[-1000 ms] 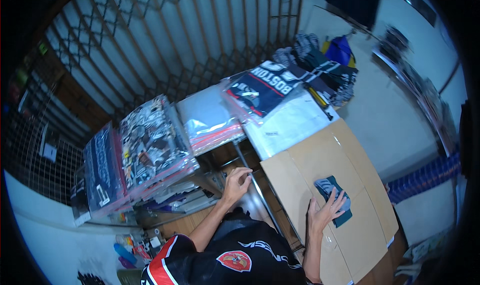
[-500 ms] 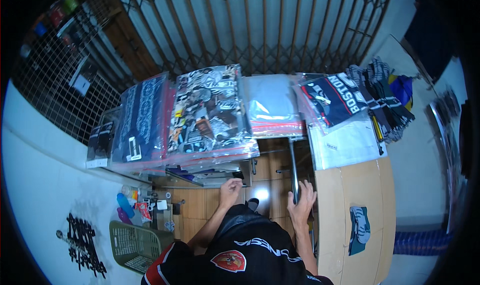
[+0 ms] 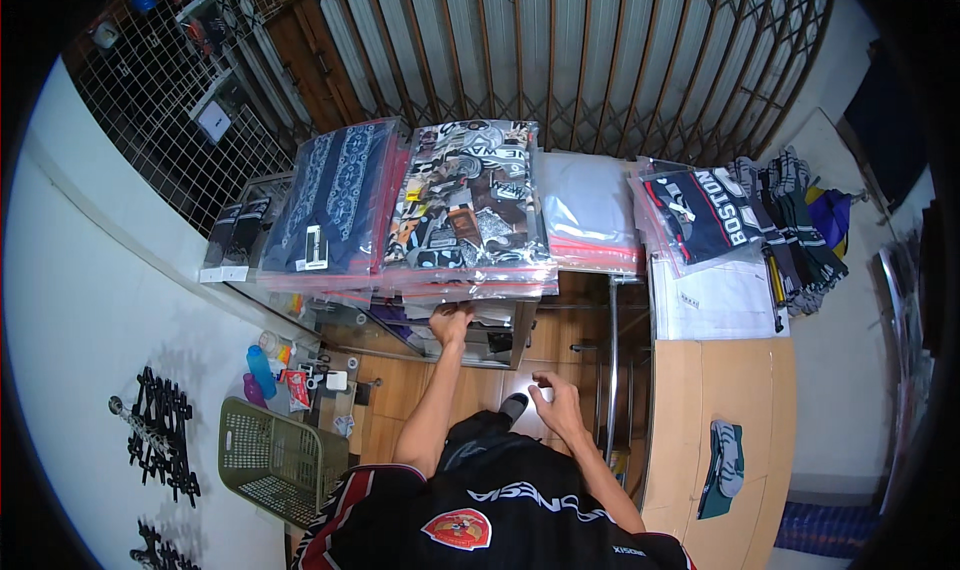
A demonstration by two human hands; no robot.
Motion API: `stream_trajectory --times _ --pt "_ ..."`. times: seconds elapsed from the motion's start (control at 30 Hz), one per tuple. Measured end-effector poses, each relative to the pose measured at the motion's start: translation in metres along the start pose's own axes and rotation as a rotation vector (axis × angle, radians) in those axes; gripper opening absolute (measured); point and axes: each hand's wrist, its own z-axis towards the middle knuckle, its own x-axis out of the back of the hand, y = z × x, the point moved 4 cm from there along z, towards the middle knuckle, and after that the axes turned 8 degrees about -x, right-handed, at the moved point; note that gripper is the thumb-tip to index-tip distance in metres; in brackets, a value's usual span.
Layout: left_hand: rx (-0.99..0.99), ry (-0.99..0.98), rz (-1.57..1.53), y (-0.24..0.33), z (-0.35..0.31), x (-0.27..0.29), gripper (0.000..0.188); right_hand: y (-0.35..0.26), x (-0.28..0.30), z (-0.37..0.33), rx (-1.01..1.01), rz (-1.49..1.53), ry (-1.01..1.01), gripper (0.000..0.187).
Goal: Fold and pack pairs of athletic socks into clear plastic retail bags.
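My left hand [image 3: 452, 322] reaches to the front of a glass display case [image 3: 512, 342], right under the overhanging edge of a stack of patterned garments in clear zip bags [image 3: 470, 200]. Its fingers are curled, and what they grip is hidden. White folded items show inside the case beside it. My right hand [image 3: 557, 402] hovers over the tiled floor [image 3: 415, 385] with thumb and bent fingers apart, holding nothing. To its right is a metal rail [image 3: 612, 370] by the cardboard-topped table.
Left of the patterned stack lie bagged navy garments [image 3: 335, 195]; to its right are bagged pale items [image 3: 590, 205] and a bagged navy shirt [image 3: 695, 210]. Socks [image 3: 728, 460] rest on the cardboard surface [image 3: 680, 410]. A green basket [image 3: 265, 450] stands at left. A folding metal gate [image 3: 560, 60] spans the back.
My left hand has moved forward to the case front below the bags. My right hand has left the metal rail and come left over the floor. The view has shifted slightly.
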Motion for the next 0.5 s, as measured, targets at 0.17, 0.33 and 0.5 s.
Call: stream_trajectory --times 0.17,0.33,0.5 --pt "0.107 0.101 0.057 -0.005 0.002 -0.009 0.039 0.007 -0.002 -0.010 -0.016 0.029 -0.008 0.031" --pt "0.129 0.114 0.045 0.007 -0.009 -0.019 0.026 0.018 0.004 -0.017 -0.047 0.068 0.025 0.029" --pt "0.143 0.157 0.129 0.010 -0.007 -0.014 0.032 0.024 0.007 -0.022 -0.044 0.060 0.040 0.028"
